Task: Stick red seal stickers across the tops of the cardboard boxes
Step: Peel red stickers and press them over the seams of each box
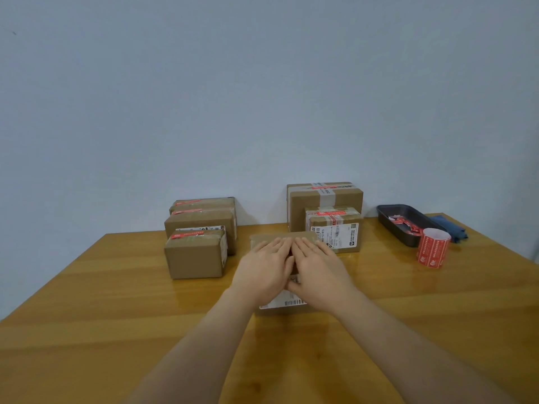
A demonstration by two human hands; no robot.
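I see both hands, left hand [264,268] and right hand [319,269], each grip open, flat on the centre cardboard box [280,237] on the bench [116,287].

A wooden table [116,301] stands against a pale blue-grey wall [262,83]. At its far right corner sits a dark rectangular tray [388,217], and just behind it lies what looks like a folded blue cloth [450,227].

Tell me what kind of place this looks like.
Probably a small parcel-packing station: labelled cardboard boxes on a wooden table, a sticker roll, and both hands pressing on the middle box.
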